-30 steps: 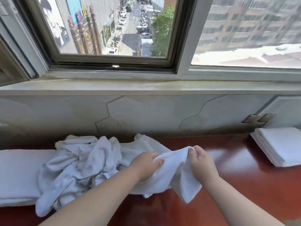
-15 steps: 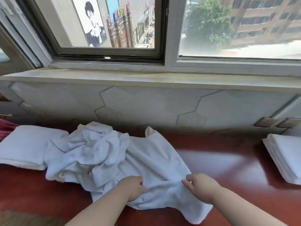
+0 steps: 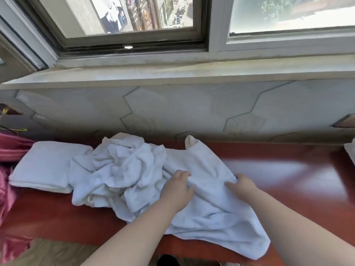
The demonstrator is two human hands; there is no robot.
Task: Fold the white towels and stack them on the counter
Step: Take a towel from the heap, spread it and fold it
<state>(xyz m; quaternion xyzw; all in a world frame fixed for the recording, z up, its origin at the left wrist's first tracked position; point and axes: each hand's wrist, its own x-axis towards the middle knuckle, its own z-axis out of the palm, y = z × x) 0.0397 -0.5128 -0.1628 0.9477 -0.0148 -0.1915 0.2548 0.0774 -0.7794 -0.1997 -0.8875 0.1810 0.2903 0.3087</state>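
Red bench [image 3: 288, 179] below window [image 3: 134, 14]: white towel [image 3: 211, 217] laid out (presumably for folding); left hand [image 3: 176, 191], right hand [image 3: 243, 188], fingers [image 3: 183, 173] of both grasping its cloth; crumpled pile [image 3: 124, 169] adjoining.

1 wide-angle head view only, so nothing is shared with another view. It looks forward and down from over the near edge of the red surface [image 3: 288, 181], close to it, squarely facing the tiled wall [image 3: 192, 112], with the window [image 3: 130, 18] across the very top
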